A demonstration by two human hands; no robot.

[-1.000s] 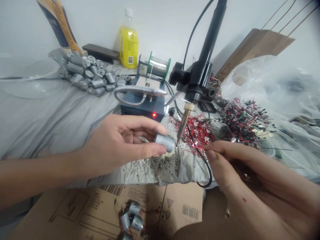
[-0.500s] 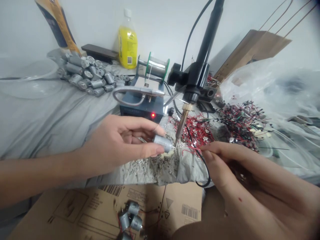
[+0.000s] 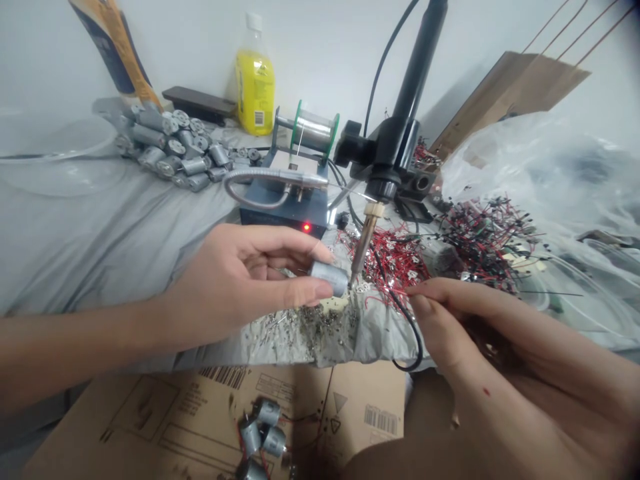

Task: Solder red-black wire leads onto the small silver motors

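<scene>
Between the thumb and fingers of my left hand (image 3: 255, 270) is a small silver electric motor (image 3: 330, 277), lying nearly level. Its right end is at the tip of a soldering iron (image 3: 364, 243), which a black clamp (image 3: 387, 160) holds pointing down; I cannot tell whether they touch. My right hand (image 3: 480, 340) pinches a thin red wire (image 3: 397, 291) between thumb and forefinger, to the right of the iron. A loose pile of red wires (image 3: 395, 257) lies just behind that hand. Solder bits (image 3: 320, 330) are scattered below the motor.
A blue solder feeder (image 3: 283, 193) with a lit red lamp carries a solder spool (image 3: 316, 132). Several motors (image 3: 173, 147) are heaped at the back left, near a yellow bottle (image 3: 255, 90). Wired motors (image 3: 263, 433) lie on a cardboard box (image 3: 200, 427) below. Black-and-red wires (image 3: 483, 240) are piled right.
The motor in my left hand has shifted slightly right and up, staying beside the iron's tip. My right hand has moved slightly right and up, still pinching the wire.
</scene>
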